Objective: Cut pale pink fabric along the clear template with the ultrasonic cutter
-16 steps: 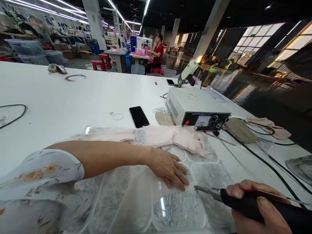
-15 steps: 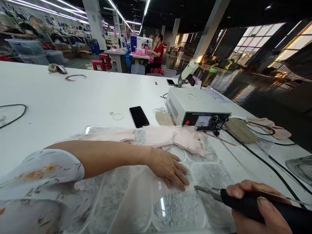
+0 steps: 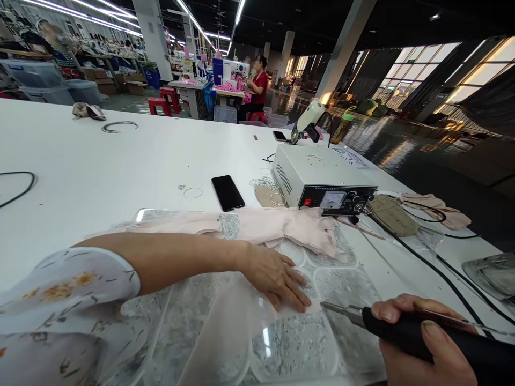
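Note:
My left hand [image 3: 279, 279] lies flat with fingers stretched, pressing a sheer pale pink fabric [image 3: 217, 327] onto a clear, grey-marbled mat [image 3: 293, 343]. In my right hand [image 3: 426, 338] is a corded cutting pen [image 3: 398, 327] with a black handle and a narrow metal tip. The tip points left, just right of my left fingertips, close to the fabric's edge; whether it touches is unclear. A slim metal tool [image 3: 454, 320], its kind unclear, also lies along my right hand. More pale pink fabric [image 3: 277, 222] is bunched along the mat's far side.
Beyond the mat are a black phone [image 3: 228, 193] and a white control box [image 3: 322, 171] with a dial. A black cable [image 3: 418, 257] runs from the box past my right hand. A glass-like dish [image 3: 491, 276] sits at right. A co-worker [image 3: 257, 88] sits at a sewing machine behind.
The camera view has shifted slightly. My left hand stays flat on the fabric, and the cutting pen's tip remains beside it with hardly any movement.

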The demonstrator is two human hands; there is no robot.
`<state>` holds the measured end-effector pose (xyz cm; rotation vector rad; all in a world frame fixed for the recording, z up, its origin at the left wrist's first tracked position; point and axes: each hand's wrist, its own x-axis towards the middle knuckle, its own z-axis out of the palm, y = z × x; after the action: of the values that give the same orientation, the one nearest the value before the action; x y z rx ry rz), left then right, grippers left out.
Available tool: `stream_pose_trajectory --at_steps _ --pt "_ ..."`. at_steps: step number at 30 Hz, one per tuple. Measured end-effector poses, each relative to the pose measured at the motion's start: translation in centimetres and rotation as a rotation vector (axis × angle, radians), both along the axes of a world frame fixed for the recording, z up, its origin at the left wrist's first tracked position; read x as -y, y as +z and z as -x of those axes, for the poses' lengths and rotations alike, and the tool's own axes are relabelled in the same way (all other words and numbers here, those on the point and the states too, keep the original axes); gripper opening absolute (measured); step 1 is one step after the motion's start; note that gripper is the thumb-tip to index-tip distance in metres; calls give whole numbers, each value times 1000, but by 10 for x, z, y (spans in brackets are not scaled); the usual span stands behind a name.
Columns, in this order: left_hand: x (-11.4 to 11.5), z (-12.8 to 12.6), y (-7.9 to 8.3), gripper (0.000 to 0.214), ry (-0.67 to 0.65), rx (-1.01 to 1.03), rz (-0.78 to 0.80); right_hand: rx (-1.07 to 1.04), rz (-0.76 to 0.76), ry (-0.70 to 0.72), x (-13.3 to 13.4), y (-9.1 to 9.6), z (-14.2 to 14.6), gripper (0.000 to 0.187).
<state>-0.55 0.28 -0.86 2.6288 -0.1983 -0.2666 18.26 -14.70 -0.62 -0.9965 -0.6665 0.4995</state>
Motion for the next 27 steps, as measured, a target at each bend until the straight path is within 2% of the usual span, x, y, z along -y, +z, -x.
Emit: stream_pose_trajectory --at_steps 2,4,7,9,19,27 --pt "-1 0 -2 37 -11 32 -9 -85 6 -18 4 -2 1 11" --pt "-2 0 -5 36 -42 96 -38 -119 0 29 10 -4 1 13" --pt "-3 1 -10 34 -72 174 -67 -58 -23 123 16 -6 4 15" --pt "-3 1 -11 34 -70 195 -64 -11 -27 138 17 -6 7 16" --pt "-5 0 -10 34 -77 152 -26 25 -16 156 11 -3 21 20" --pt "-7 1 -18 29 -47 201 65 69 -41 182 12 -4 20 16"
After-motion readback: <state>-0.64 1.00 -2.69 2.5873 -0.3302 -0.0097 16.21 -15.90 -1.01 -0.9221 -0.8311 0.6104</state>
